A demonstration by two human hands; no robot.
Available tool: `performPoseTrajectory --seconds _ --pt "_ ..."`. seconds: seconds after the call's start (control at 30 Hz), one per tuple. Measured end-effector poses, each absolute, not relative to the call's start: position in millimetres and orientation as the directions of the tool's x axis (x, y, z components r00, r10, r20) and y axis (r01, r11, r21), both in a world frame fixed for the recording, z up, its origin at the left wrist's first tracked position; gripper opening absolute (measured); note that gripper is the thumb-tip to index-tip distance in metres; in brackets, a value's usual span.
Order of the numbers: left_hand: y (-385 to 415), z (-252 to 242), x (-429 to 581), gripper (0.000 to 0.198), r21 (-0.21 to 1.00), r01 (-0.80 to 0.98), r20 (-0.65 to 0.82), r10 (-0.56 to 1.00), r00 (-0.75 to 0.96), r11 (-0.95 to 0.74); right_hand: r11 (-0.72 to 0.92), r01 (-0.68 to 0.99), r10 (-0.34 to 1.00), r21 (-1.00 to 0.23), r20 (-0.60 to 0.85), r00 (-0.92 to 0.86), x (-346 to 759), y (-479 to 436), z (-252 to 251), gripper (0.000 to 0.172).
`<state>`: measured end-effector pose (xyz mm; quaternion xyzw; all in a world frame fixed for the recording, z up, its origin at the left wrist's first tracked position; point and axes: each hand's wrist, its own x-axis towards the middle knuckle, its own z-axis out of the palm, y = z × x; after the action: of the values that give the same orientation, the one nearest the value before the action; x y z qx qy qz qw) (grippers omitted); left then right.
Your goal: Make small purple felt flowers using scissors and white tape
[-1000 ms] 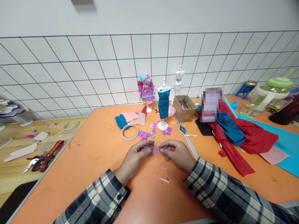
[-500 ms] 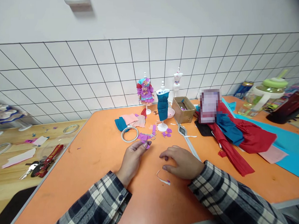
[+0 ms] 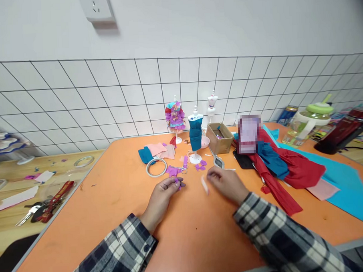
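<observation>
My left hand (image 3: 165,193) is closed in a pinch on a small purple crepe paper piece (image 3: 177,182) above the orange table (image 3: 186,240). To its right, my right hand (image 3: 227,182) has its fingers together, with a thin white strip (image 3: 205,185) hanging from the fingertips, a little blurred. Just beyond the left hand lie small scissors (image 3: 184,168), a purple paper sheet (image 3: 172,171) and a roll of double-sided tape (image 3: 157,167). Behind them stands a small white mannequin (image 3: 196,133) wrapped in teal crepe paper. Several purple cut pieces (image 3: 203,163) lie by its base.
A second mannequin (image 3: 175,115) in a purple dress and a bare one (image 3: 211,102) stand near the tiled wall. A cardboard box (image 3: 220,140), a propped phone (image 3: 248,134), red crepe paper (image 3: 303,164) and a jug (image 3: 307,126) occupy the right. Keys (image 3: 31,212) lie left.
The white strip has left the table and now hangs at my right hand, which has moved forward. My left hand keeps its pinch on the purple piece. The view has tilted up slightly.
</observation>
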<state>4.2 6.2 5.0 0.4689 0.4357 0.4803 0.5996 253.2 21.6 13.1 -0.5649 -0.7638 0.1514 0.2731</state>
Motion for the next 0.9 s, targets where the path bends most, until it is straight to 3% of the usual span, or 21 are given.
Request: performPoseTrajectory --seconds 0.07,0.17,0.3,0.4,0.67,0.8,0.9 --pt "5.6 5.7 4.2 0.027 0.987 -0.131 -0.075 0.988 0.137 0.093 0.245 0.828 0.945 -0.504 0.316 -0.087 285.9 48.2 15.8 0.020" --pt "5.5 6.1 4.8 0.027 0.992 -0.076 -0.087 0.990 0.115 0.096 0.275 0.907 0.922 -0.319 0.354 -0.155 324.2 73.6 14.7 0.027" --pt "6.7 7.3 4.3 0.028 0.995 0.001 -0.097 0.990 0.105 0.097 0.241 0.967 0.933 -0.082 0.292 -0.208 342.6 74.6 6.7 0.031" --pt "8.0 8.8 4.4 0.029 0.994 0.037 -0.104 0.989 0.107 0.100 0.197 0.980 0.959 0.006 0.205 -0.194 345.8 68.8 4.4 0.030" --pt "12.7 9.4 8.8 0.046 0.994 -0.019 -0.109 0.991 0.082 0.110 -0.051 0.997 0.989 -0.059 0.137 0.059 353.9 68.1 16.8 0.025" --pt "14.5 6.1 7.6 0.026 0.994 -0.010 -0.110 0.989 0.100 0.111 -0.088 0.992 0.986 -0.092 0.132 0.100 352.9 68.8 15.4 0.024" --pt "14.6 3.8 6.5 0.021 0.995 -0.010 -0.098 0.989 0.114 0.100 -0.013 0.978 0.992 -0.210 0.119 0.038 355.4 69.6 9.9 0.018"
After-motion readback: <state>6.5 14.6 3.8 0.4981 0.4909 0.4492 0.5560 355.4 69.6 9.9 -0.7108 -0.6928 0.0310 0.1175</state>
